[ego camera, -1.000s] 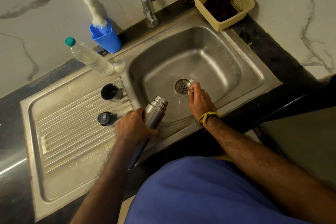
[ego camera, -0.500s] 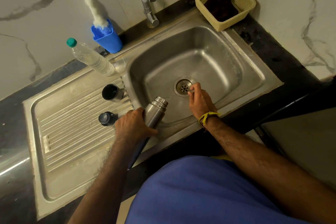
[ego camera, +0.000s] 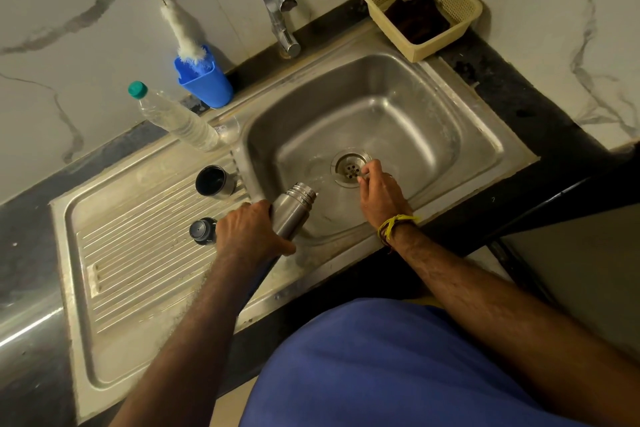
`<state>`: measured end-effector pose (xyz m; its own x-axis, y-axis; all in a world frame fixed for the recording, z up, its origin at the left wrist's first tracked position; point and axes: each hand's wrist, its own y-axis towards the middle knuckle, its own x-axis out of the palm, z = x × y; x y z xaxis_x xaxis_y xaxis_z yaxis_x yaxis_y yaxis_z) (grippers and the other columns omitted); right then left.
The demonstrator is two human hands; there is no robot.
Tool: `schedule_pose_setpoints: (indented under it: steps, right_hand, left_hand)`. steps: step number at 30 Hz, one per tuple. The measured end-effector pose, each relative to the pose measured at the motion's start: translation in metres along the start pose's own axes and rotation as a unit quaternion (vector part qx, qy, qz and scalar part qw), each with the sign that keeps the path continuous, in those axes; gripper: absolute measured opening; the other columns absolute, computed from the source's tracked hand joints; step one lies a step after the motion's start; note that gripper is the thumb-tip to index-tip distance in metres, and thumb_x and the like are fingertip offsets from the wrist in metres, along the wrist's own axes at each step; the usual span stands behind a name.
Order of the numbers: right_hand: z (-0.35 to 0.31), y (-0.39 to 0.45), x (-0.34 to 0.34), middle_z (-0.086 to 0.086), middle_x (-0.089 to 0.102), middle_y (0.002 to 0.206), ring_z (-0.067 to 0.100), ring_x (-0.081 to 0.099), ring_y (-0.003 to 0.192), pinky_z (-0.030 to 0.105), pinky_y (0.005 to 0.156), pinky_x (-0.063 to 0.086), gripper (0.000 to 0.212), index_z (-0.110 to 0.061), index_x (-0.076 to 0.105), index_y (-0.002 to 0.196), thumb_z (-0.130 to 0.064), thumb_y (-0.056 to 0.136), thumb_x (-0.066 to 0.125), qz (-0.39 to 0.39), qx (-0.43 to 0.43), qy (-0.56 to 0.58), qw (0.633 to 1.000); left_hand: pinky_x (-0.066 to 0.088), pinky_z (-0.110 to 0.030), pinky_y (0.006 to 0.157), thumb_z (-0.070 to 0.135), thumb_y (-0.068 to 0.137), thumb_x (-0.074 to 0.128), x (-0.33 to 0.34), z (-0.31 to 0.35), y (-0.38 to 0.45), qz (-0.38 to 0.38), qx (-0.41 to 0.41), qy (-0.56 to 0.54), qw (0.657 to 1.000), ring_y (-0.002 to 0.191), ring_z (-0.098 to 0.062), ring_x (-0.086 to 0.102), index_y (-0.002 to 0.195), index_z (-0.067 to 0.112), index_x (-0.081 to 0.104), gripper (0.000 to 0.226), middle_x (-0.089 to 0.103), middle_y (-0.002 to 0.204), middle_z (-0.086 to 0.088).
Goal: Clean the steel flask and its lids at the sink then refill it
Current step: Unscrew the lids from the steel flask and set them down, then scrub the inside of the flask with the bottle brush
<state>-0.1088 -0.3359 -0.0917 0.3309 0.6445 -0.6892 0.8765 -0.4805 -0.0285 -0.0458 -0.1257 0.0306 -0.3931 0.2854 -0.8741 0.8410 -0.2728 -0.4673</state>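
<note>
Left hand (ego camera: 250,231) is wrapped around the steel flask (ego camera: 292,211), tilting its open mouth over the sink (ego camera: 412,107). Right hand (ego camera: 379,191) sits by the drain (ego camera: 349,167), fingers curled (can't tell if pinching anything). 2 lids on the drainboard (ego camera: 114,253): cup lid (ego camera: 212,181), stopper (ego camera: 201,231).

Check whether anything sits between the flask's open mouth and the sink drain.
Nothing visible does. The left hand holds the flask tilted over the basin, mouth toward the drain. The right hand is beside the drain, off that line.
</note>
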Motion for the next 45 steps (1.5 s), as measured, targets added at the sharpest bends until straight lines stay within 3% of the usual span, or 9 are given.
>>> schedule_pose_setpoints:
  steps: [11,15,18,21,24,30,36,41,45]
  right_hand:
    - [0.000,0.000,0.000,0.018,0.069,0.098,0.037,0.064,0.091,0.039,0.069,0.048,0.014,-0.007,0.049,0.112,-0.013,0.100,0.046,0.004,0.001,0.006,1.000]
    - [0.001,0.001,0.000,0.020,0.066,0.099,0.039,0.062,0.091,0.036,0.069,0.041,0.014,-0.007,0.049,0.112,-0.014,0.100,0.046,-0.001,0.008,0.008,1.000]
    - [0.002,0.002,0.000,0.019,0.067,0.100,0.039,0.062,0.093,0.040,0.073,0.047,0.014,-0.009,0.049,0.111,-0.015,0.100,0.046,-0.006,0.016,0.011,1.000]
    - [0.001,0.003,0.001,0.019,0.067,0.101,0.040,0.062,0.094,0.040,0.073,0.045,0.014,-0.008,0.049,0.111,-0.015,0.100,0.046,-0.010,0.023,0.018,1.000]
    - [0.000,0.004,-0.001,0.020,0.068,0.102,0.039,0.063,0.095,0.038,0.073,0.045,0.015,-0.007,0.050,0.112,-0.014,0.101,0.045,-0.007,0.024,0.026,0.999]
    - [-0.001,0.001,-0.002,0.019,0.068,0.097,0.040,0.064,0.090,0.044,0.072,0.049,0.013,-0.008,0.049,0.110,-0.015,0.100,0.045,0.000,0.014,0.030,0.999]
    - [-0.005,0.002,-0.005,0.020,0.068,0.098,0.041,0.063,0.092,0.040,0.071,0.044,0.013,-0.007,0.051,0.110,-0.015,0.100,0.046,-0.018,0.018,0.022,0.999]
    - [0.000,0.005,0.001,0.020,0.069,0.092,0.042,0.064,0.088,0.038,0.069,0.045,0.008,-0.006,0.057,0.098,-0.013,0.095,0.055,-0.027,0.030,0.033,0.999]
    - [0.005,0.009,0.003,0.023,0.070,0.091,0.045,0.065,0.087,0.041,0.075,0.047,0.026,-0.003,0.063,0.092,-0.027,0.086,0.053,-0.009,0.046,0.034,0.998]
  left_hand:
    - [0.051,-0.042,0.094,0.061,0.060,0.087,-0.023,0.004,0.016,-0.009,0.011,0.082,0.997,0.108,-0.027,0.060,0.130,0.026,0.060,0.083,0.065,0.119,-0.007]
    - [0.049,-0.037,0.089,0.058,0.064,0.087,-0.044,0.018,0.017,-0.022,0.008,0.179,0.984,0.106,-0.026,0.060,0.122,0.022,0.064,0.072,0.066,0.114,-0.007]
    - [0.043,-0.036,0.084,0.057,0.071,0.083,-0.055,0.036,0.015,-0.036,0.014,0.256,0.966,0.104,-0.024,0.059,0.115,0.017,0.066,0.062,0.064,0.108,-0.006]
    - [0.045,-0.036,0.090,0.054,0.080,0.076,-0.057,0.051,0.016,-0.051,0.034,0.291,0.955,0.106,-0.025,0.059,0.117,0.015,0.064,0.055,0.061,0.104,-0.006]
    - [0.043,-0.035,0.084,0.053,0.075,0.082,-0.056,0.054,0.021,-0.046,0.036,0.291,0.955,0.099,-0.023,0.059,0.117,0.017,0.066,0.058,0.060,0.099,-0.005]
    - [0.050,-0.040,0.087,0.055,0.068,0.087,-0.036,0.022,0.026,0.009,0.030,0.109,0.994,0.103,-0.026,0.062,0.125,0.021,0.063,0.071,0.067,0.112,-0.007]
    - [0.049,-0.039,0.081,0.053,0.060,0.088,-0.018,0.005,0.007,0.085,0.025,-0.061,0.994,0.095,-0.024,0.058,0.125,0.027,0.058,0.076,0.063,0.112,-0.005]
    - [0.050,-0.036,0.072,0.046,0.060,0.085,-0.001,-0.003,-0.019,0.186,-0.010,-0.239,0.953,0.086,-0.022,0.061,0.118,0.024,0.058,0.068,0.065,0.103,0.000]
    - [0.042,-0.030,0.071,0.045,0.056,0.088,0.010,-0.011,-0.028,0.238,-0.050,-0.385,0.890,0.083,-0.015,0.058,0.109,0.022,0.055,0.066,0.063,0.098,0.007]
